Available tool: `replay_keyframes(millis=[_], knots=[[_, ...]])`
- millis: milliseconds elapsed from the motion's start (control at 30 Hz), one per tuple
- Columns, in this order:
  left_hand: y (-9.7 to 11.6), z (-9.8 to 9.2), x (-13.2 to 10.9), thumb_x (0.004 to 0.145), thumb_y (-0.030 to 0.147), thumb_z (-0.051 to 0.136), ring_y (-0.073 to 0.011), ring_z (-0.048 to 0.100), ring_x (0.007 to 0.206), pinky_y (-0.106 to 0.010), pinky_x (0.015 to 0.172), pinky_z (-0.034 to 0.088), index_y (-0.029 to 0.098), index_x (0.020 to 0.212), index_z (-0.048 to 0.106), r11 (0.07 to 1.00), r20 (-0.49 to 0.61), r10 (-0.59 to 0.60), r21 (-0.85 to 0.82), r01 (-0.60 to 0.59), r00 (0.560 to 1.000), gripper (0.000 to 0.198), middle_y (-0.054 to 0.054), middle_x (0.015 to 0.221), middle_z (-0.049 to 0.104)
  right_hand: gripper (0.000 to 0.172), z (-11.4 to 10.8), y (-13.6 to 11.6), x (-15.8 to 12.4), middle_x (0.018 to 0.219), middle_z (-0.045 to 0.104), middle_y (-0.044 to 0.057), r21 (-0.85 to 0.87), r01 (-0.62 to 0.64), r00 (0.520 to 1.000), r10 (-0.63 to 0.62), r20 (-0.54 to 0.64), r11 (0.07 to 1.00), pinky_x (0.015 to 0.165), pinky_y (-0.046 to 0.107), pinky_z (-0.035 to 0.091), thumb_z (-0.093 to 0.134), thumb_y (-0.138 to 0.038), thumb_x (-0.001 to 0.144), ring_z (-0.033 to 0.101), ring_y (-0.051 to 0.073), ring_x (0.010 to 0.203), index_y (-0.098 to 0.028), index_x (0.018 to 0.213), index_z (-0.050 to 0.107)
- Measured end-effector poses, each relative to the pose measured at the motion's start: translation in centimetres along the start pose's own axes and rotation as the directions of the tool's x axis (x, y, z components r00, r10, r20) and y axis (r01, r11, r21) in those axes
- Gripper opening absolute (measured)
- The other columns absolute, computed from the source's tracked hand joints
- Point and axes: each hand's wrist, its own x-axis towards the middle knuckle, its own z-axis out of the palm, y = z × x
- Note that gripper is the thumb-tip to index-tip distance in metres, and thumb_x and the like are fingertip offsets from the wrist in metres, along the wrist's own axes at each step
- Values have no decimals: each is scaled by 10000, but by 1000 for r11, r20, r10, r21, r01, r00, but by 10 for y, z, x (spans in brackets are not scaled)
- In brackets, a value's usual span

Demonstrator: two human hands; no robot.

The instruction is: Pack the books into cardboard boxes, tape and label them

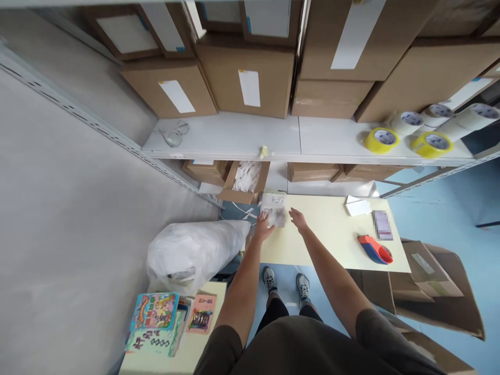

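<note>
A spiral-bound notepad or booklet [275,207] with a pale printed cover lies at the left end of the cream table [320,229]. My left hand [264,227] rests at its lower left edge, fingers spread and touching the cover. To the right of the booklet, my right hand [298,219] hovers with its fingers apart, holding nothing. Just behind the booklet is an open cardboard box [240,196] with white paper-like pieces [247,176] inside.
A red and blue tape dispenser [375,250], white cards [358,207] and a blurred purple item [383,225] lie on the table's right. A white plastic bag [191,252] bulges at left. Tape rolls [382,140] and cartons [250,78] stand on the shelf [234,136].
</note>
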Motion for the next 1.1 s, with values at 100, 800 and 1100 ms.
replay_keyframes(millis=[100, 800, 1100], knots=[[8, -7, -28, 912, 438, 741, -357, 250, 1645, -466, 1292, 330, 256, 1594, 534, 998, -62, -55, -35, 53, 997, 735, -118, 1765, 325, 593, -23, -1, -24, 1465, 689, 159, 162, -32, 999, 28, 25, 986, 957, 404, 602, 741, -526, 858, 670, 323, 1314, -244, 1380, 736], [64, -14, -319, 969, 278, 622, -294, 434, 1563, -497, 1301, 369, 248, 1485, 649, 963, -607, -269, -178, 202, 748, 518, -98, 1655, 516, 682, -8, -45, -169, 1453, 702, 144, 167, 308, 781, -349, 518, 937, 1159, 531, 505, 761, -696, 779, 638, 358, 1373, -248, 1293, 773], [-25, 14, -519, 952, 310, 670, -320, 449, 1551, -534, 1296, 348, 203, 1488, 642, 872, -773, -490, -426, 241, 403, 547, -158, 1628, 533, 756, 130, -16, -326, 1466, 692, 142, 160, 492, 411, -390, 824, 856, 1256, 548, 408, 750, -757, 787, 616, 372, 1405, -230, 1328, 770]])
